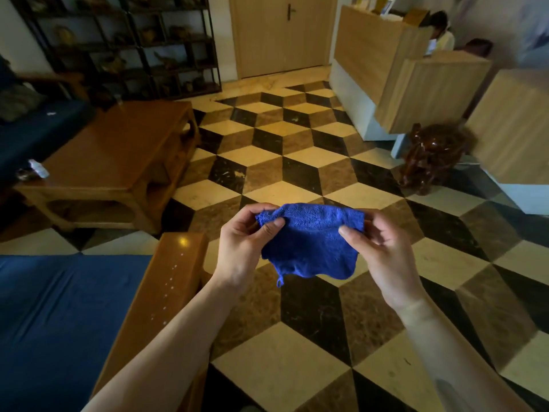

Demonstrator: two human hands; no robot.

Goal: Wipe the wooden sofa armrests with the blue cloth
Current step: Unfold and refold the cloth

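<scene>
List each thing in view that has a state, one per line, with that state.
blue cloth: held up over the floor, spread between both hands, not touching wood
left hand: grip pinching the cloth's top left corner
right hand: grip pinching the cloth's top right corner
wooden armrest: speckled with pale spots, unwiped
double door: closed
coffee table: small items at its left edge

The blue cloth [309, 242] hangs spread and rumpled, off to the right of the glossy wooden armrest [157, 292], not touching it.
</scene>
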